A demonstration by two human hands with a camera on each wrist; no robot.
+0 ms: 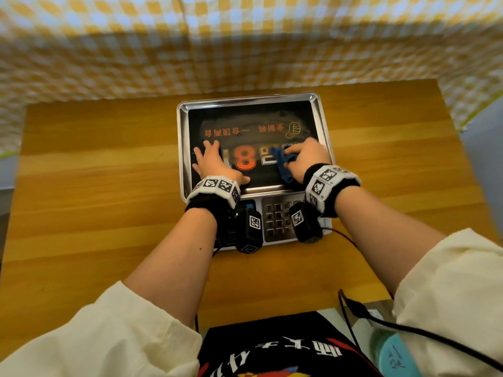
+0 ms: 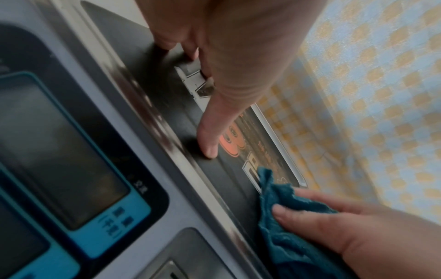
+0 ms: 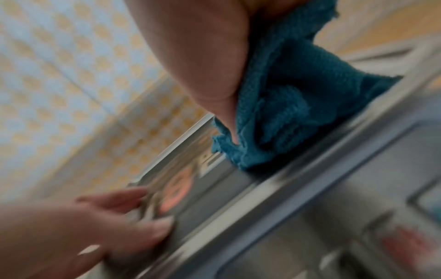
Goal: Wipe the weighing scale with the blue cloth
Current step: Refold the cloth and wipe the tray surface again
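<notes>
A: Starting at nine o'clock, what is the left hand (image 1: 211,161) doing?

B: It lies flat, fingers spread, on the steel pan of the grey weighing scale (image 1: 187,148), which sits mid-way across the brown wooden worktop (image 1: 95,186). It looks to be steadying the pan and holds nothing.

A: And at three o'clock?

B: The right hand (image 1: 306,156) bunches the crumpled blue terry cloth (image 1: 283,165) against the black printed pan face, near its right rim.

A: Which way should the wipe go?

B: Probably toward nine o'clock, along the pan's long axis: the unwiped face lies between cloth and left hand.
</notes>
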